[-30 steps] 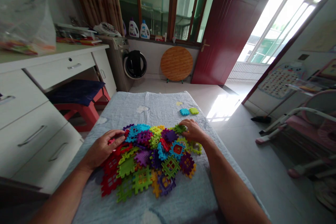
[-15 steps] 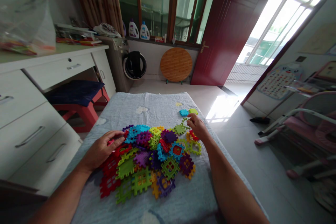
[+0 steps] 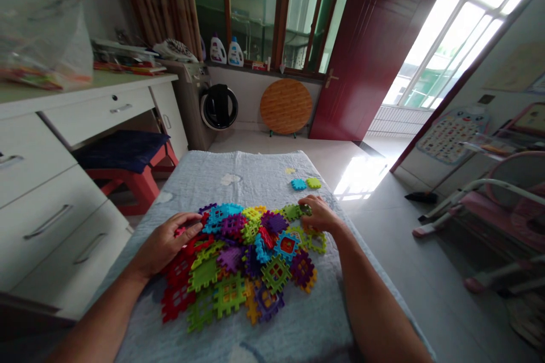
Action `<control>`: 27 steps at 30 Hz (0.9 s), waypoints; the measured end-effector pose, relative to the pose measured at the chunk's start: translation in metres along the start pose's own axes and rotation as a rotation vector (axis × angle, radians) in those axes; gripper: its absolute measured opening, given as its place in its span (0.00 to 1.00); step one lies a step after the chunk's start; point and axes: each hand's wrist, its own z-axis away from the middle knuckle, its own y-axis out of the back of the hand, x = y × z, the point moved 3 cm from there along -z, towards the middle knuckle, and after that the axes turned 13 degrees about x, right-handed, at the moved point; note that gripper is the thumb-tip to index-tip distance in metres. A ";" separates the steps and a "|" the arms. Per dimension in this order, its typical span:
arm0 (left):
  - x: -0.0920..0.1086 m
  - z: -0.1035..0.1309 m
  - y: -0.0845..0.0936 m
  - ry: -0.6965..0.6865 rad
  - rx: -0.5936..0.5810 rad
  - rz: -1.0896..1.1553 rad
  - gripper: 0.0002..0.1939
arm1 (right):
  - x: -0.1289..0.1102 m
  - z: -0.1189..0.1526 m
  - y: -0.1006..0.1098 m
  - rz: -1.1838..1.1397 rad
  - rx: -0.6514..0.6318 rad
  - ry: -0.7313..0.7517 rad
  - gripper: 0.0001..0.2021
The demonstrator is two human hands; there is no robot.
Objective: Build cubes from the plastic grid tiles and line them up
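A heap of colourful toothed plastic tiles [image 3: 230, 258] in red, green, purple, blue and yellow lies on a light blue cloth [image 3: 204, 176]. At the heap's left side my left hand [image 3: 164, 244] rests on the red tiles, fingers apart. My right hand [image 3: 319, 214] is at the upper right edge of the heap, its fingers bent down over a green tile [image 3: 305, 210]; the fingertips are partly hidden. Beyond it a small blue tile [image 3: 298, 184] and a small lime tile [image 3: 313, 182] lie side by side, apart from the heap.
Left of the cloth are a red stool [image 3: 140, 181] with a dark cushion and a white desk [image 3: 89, 105]. A washing machine [image 3: 200, 108], a round wooden board [image 3: 286, 106] and a red door [image 3: 374, 39] stand beyond. A pink chair [image 3: 502, 204] is at right.
My right hand has moved down towards me, from near the small lime tile to the heap's upper right edge. My left hand has stayed in place.
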 end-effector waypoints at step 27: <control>0.003 0.000 0.001 -0.027 0.020 -0.012 0.25 | -0.021 -0.010 -0.016 -0.049 -0.131 0.168 0.32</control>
